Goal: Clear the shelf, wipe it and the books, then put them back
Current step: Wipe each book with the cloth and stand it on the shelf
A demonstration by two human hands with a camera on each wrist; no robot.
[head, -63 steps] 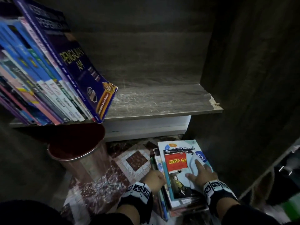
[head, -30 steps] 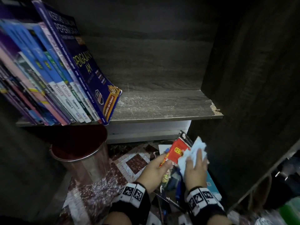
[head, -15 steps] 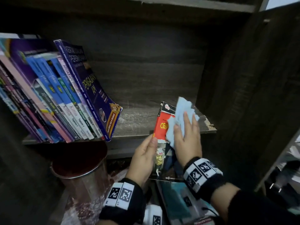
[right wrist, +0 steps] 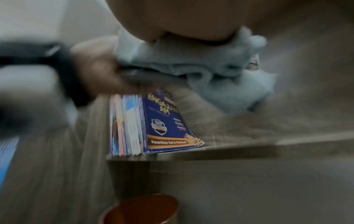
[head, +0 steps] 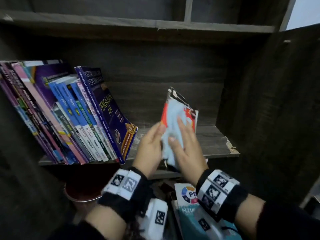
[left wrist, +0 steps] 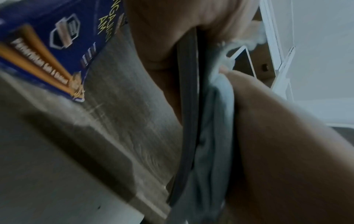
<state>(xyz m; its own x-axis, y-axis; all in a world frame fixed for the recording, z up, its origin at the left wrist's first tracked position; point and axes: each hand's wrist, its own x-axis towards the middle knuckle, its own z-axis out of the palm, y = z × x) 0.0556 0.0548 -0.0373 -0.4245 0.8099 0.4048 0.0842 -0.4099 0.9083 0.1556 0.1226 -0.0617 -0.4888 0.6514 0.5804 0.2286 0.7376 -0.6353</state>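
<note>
Nearest me, below my wrists: teal book (head: pixel 188 213) lying flat, copper-rimmed bin (head: pixel 81 193) off to left. My left hand (head: pixel 149 149) grips spine edge of thin red-and-black book (head: pixel 187 111), thumb on front, other fingers hidden behind. My right hand (head: pixel 186 144) presses pale blue cloth (head: pixel 173 118) flat on its cover, fingers straight, slightly spread. Book held upright, tilted, above bare right part of shelf (head: pixel 213 144). Beyond left fingertips: row of leaning books (head: pixel 69 118), navy book (head: pixel 110 110) outermost.

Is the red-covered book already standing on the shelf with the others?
No: the left hand holds the red-covered book in front of the shelf.
</note>
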